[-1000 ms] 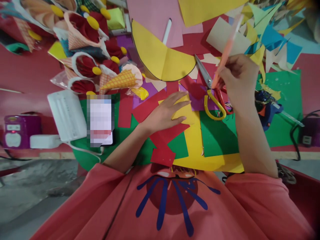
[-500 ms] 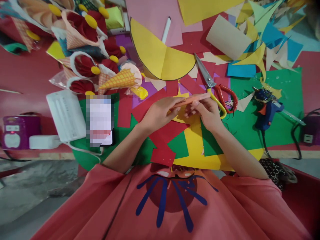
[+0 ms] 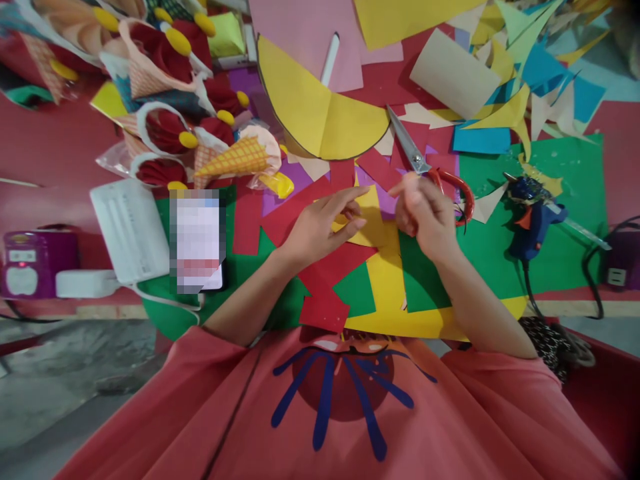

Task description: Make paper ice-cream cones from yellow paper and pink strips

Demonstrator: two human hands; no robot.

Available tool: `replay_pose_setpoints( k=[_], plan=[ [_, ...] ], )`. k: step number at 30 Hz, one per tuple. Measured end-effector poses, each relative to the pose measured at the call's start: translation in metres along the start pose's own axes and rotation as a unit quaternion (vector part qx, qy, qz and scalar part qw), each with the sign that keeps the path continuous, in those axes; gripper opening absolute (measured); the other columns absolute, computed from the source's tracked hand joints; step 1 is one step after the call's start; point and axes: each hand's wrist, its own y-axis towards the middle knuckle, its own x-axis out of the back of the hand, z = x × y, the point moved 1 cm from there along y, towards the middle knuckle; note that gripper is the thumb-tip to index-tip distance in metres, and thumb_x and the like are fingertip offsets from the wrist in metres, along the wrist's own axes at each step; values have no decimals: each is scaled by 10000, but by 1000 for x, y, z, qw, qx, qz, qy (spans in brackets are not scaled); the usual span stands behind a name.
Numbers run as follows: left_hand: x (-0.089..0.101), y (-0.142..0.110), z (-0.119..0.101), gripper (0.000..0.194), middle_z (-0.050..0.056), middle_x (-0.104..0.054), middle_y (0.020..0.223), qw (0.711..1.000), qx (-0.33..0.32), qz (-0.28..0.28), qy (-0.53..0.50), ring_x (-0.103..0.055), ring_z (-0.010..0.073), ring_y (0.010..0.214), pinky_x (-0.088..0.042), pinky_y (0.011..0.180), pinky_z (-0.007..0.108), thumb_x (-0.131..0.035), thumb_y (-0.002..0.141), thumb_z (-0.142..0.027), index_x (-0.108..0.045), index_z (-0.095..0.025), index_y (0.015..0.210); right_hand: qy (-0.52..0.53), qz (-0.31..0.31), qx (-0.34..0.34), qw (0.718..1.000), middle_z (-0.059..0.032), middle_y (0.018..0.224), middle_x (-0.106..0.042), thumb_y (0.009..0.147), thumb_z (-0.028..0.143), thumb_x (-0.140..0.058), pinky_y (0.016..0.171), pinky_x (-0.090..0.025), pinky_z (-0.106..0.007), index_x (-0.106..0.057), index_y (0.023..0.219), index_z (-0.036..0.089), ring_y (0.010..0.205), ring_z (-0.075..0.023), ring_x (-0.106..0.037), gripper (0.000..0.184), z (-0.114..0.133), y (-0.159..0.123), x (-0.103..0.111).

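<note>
My left hand (image 3: 325, 223) hovers over red and yellow paper pieces, thumb and fingers apart with nothing visible between them. Across from it, my right hand (image 3: 427, 217) has its fingers curled in, near the red handle of the scissors (image 3: 457, 193). A pale blurred shape shows at its fingertips, and I cannot make out what it holds. Beneath both hands lies a yellow paper piece (image 3: 370, 217), partly covered by the left fingers. Beyond them rests a large yellow paper half-circle (image 3: 320, 110) with a dark edge.
Cone-shaped paper pieces (image 3: 165, 127) with yellow ovals crowd the far left. A phone (image 3: 200, 243) and a white power bank (image 3: 130, 230) lie at left. On green paper (image 3: 575, 193) at right sits a blue glue gun (image 3: 533, 227). A cardboard tube (image 3: 455, 73) and paper scraps lie behind.
The peach-coloured folded strip that spanned both hands is no longer visible between them. My right hand has moved slightly right and curled, and my left fingers have opened.
</note>
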Motion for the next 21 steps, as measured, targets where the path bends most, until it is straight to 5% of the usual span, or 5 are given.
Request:
replay_pose_setpoints(
  k=[4, 7, 11, 17, 21],
  plan=[
    [-3, 0, -3, 368, 43, -704, 922, 1000, -5, 22, 7, -662, 145, 840, -485, 747, 228, -497, 903, -498, -634, -215, 1093, -277, 132, 70, 949, -76, 736, -644, 907, 602, -367, 576, -358, -287, -646, 839, 191, 614, -172, -554, 502, -7, -5, -11],
    [-4, 0, -2, 352, 49, -717, 875, 999, -10, 44, 18, -660, 155, 820, -477, 740, 239, -451, 928, -485, -670, -212, 902, -358, 141, 103, 917, -103, 708, -655, 940, 582, -265, 543, -313, -281, -639, 834, 159, 568, -167, -531, 575, -11, -5, -15],
    [-4, 1, -2, 300, 43, -718, 869, 999, -20, 30, -11, -662, 136, 811, -475, 729, 218, -435, 957, -386, -655, -201, 874, -401, 126, 112, 900, -72, 624, -601, 948, 605, -183, 506, -249, -268, -617, 810, 161, 514, -144, -465, 637, -8, -5, -16],
    [-2, 0, -6, 247, 12, -703, 813, 998, -60, -3, 18, -652, 109, 761, -475, 698, 197, -456, 958, -316, -624, -181, 838, -363, 116, 95, 920, -27, 566, -531, 891, 711, -231, 497, -224, -259, -567, 707, 168, 499, -121, -435, 665, -4, -6, -15],
    [6, 2, 3, 210, 3, -671, 790, 989, -62, -109, 84, -628, 109, 739, -492, 698, 218, -424, 961, -277, -582, -188, 854, -260, 95, 102, 955, -26, 653, -572, 900, 652, -365, 532, -303, -251, -589, 792, 160, 554, -112, -480, 551, -1, -5, -9]
  ],
)
